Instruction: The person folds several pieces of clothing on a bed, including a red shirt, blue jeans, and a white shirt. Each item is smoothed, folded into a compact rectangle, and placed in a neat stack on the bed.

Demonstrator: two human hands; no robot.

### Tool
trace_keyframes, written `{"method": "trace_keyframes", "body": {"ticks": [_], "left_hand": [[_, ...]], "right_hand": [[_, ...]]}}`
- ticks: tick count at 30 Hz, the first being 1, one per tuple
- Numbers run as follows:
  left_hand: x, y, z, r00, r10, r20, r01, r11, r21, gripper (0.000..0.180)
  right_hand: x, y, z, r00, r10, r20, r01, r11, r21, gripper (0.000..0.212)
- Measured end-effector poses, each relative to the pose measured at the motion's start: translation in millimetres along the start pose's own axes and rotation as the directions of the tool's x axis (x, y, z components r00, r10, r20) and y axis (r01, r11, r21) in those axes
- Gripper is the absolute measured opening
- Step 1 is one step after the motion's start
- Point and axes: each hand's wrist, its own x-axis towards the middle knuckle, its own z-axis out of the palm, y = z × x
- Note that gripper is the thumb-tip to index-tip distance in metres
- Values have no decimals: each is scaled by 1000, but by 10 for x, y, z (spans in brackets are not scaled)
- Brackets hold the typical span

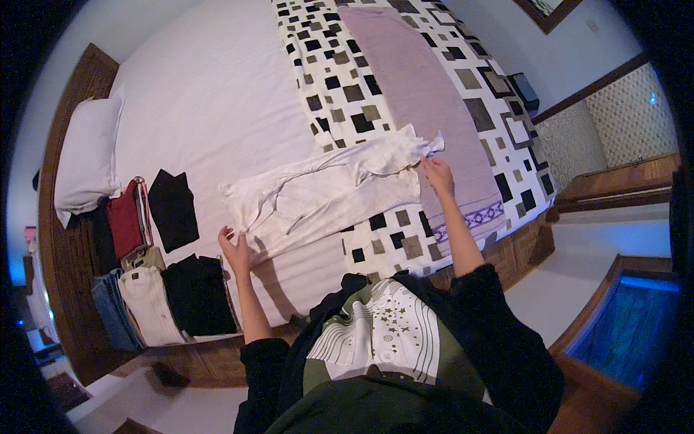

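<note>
A: Where's the white garment [318, 195] sitting?
B: It's lying on the bed [210, 79], running roughly along the near edge, set in from it. Its right end is crossing the blanket [353, 92] and reaching onto the towel [412, 65].
A: Hands?
B: Right hand [439, 179] is pinching the garment's right end, fingers clamped on cloth. Left hand [235, 249] is resting at the left end, fingers and thumb standing apart.
A: How's it handling?
B: Looking light, soft and limp, I'm judging; it's wrinkling easily, not seeming fragile. I'm favouring a corner grip at each end, since a mid-cloth hold would be bunching it.
A: Counts?
B: I'm getting one white garment, one towel, one blanket, one pillow [90, 152] by the headboard [65, 289]. Toward the bed's near headboard corner, I'm seeing one red garment [124, 220], one cream top [150, 304], one jeans stack [112, 304] and two black bundles: the farther bundle [173, 210] and the nearer bundle [196, 296]. Layers inside are hiding, so I'm not counting those.
</note>
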Motion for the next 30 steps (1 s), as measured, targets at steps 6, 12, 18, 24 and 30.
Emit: {"method": "trace_keyframes", "body": {"ticks": [6,12,18,24,30], "left_hand": [[51,483,385,981,68,180,-22,970,-244,40],[-113,447,260,970,-45,239,123,937,-327,34],[-250,260,201,954,-109,280,203,921,-334,28],[-272,315,244,931,-160,327,259,922,-287,26],[-231,323,223,973,-25,229,33,999,-31,28]], "right_hand": [[694,194,10,944,293,151,-330,846,418,35],[589,93,-129,988,144,-46,-112,903,415,21],[361,354,-250,982,86,169,-174,765,621,22],[208,550,-215,979,122,165,-204,489,848,26],[-166,-47,-132,856,-249,-452,102,941,-323,35]]}}
